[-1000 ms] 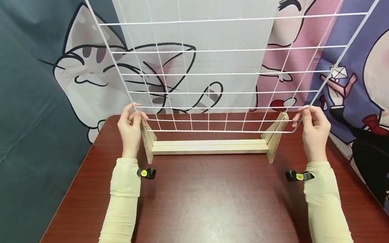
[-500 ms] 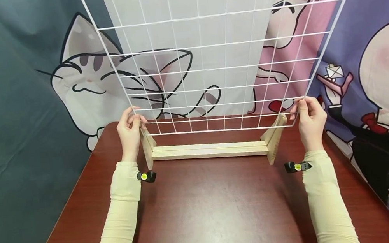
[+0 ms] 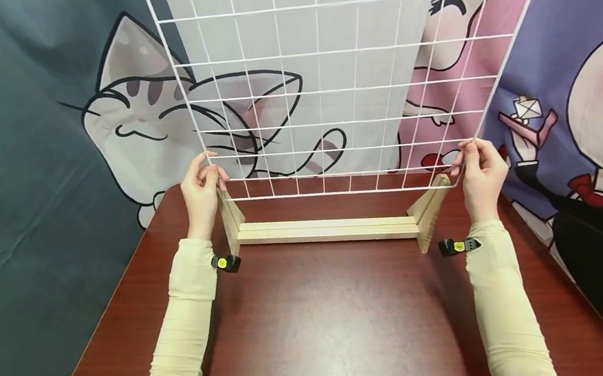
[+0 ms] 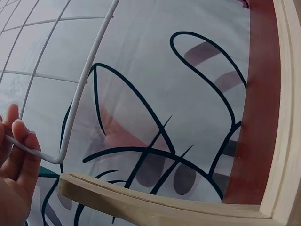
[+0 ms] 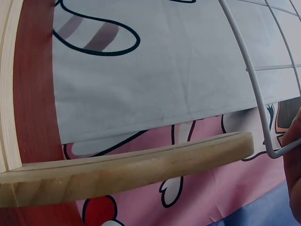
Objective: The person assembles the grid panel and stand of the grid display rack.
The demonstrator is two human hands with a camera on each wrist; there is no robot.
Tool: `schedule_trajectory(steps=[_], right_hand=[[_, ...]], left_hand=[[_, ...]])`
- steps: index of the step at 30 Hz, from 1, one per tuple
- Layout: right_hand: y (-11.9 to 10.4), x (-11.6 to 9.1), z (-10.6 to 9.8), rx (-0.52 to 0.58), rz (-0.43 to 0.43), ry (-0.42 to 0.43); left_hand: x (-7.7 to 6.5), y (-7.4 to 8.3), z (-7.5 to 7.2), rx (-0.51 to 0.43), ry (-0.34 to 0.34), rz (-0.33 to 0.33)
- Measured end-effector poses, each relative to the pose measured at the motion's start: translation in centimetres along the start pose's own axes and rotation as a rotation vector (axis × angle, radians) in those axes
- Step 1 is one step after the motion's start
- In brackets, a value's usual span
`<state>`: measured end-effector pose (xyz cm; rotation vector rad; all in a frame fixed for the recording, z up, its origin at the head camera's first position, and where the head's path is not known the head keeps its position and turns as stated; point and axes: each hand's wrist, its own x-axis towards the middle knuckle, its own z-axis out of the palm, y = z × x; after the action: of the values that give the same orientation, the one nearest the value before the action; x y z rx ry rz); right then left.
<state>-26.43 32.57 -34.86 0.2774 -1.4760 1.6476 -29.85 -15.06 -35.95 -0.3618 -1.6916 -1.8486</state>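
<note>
A white wire grid panel (image 3: pixel 324 193) stands up above a pale wooden stand (image 3: pixel 327 231), its bottom wire higher than the stand's long rail. My left hand (image 3: pixel 201 191) pinches the panel's left side wire near the lower corner, just over the left wooden upright (image 3: pixel 232 222). At the opposite side wire, my right hand (image 3: pixel 482 173) pinches low down, close to the right upright (image 3: pixel 430 212). The left wrist view has the panel's rounded corner (image 4: pixel 60 157) a little above the upright's end (image 4: pixel 70 182). In the right wrist view, the other corner (image 5: pixel 273 153) shows beside its upright (image 5: pixel 164 162).
The stand rests on a reddish-brown table (image 3: pixel 336 318). Behind it hangs a cloth backdrop with a cartoon cat (image 3: pixel 137 125) and other cartoon figures. A plain green-grey cloth (image 3: pixel 22 178) covers the left side. The panel's top runs out of the head view.
The panel's right side has risen with my right hand, and its bottom wire now lies nearly level. Its upper part has swung away from the head camera. My left hand has stayed almost in place.
</note>
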Motion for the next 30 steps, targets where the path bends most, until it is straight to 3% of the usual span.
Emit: schedule_trajectory(steps=[9,16,23,30], right_hand=[[0.2,1.7,1.4,-0.004,-0.004,-0.073],[0.3,2.3,2.0,0.037,-0.031,-0.061],[-0.3,2.0,1.8,0.046,-0.019,-0.047],[-0.1,1.7,2.1,0.050,-0.013,-0.076]], left_hand=[[0.9,0.3,-0.3,0.081,0.078,0.038],[1.8,0.0,0.1,0.074,0.120,0.080],[2.6,-0.4,0.5,0.072,0.117,0.123],[2.1,-1.0,-0.1,0.066,0.118,0.097]])
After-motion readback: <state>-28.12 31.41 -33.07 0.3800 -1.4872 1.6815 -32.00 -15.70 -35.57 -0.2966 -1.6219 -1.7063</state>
